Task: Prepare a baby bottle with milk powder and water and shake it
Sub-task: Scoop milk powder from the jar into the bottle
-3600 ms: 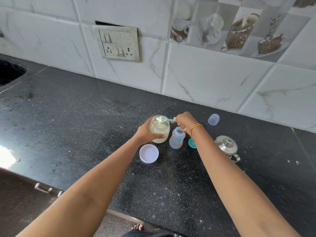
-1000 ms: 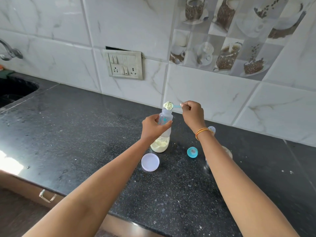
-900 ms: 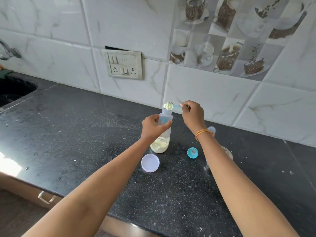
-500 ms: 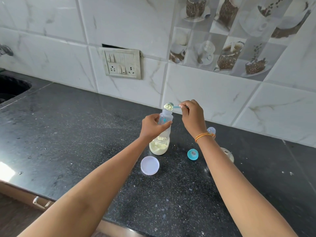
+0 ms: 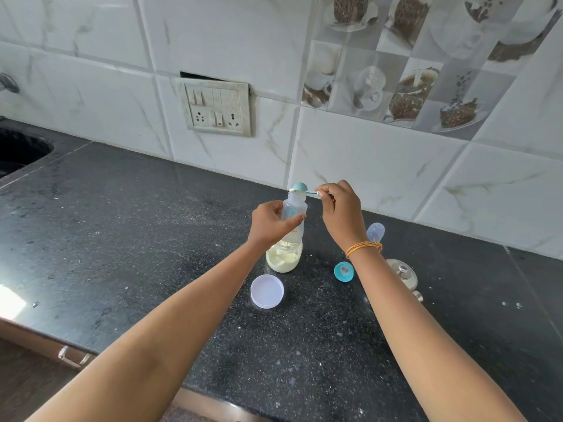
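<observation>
head view: the left hand [image 5: 271,222] is wrapped around the baby bottle [image 5: 293,219], held up above the milk powder jar [image 5: 284,257]. the right hand [image 5: 339,213] pinches the teal scoop [image 5: 300,188], tipped over the bottle's narrow mouth. a small wobble could dust powder onto the black surface [image 5: 122,239]. beside the jar lie its lid [image 5: 267,291], the teal nipple ring [image 5: 343,271] and a clear cap [image 5: 375,232]; a steel pot [image 5: 402,274] sits beyond the ring.

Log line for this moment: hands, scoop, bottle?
left hand: holds baby bottle | right hand: scoop tipped over bottle mouth | powder jar: open on counter
</observation>
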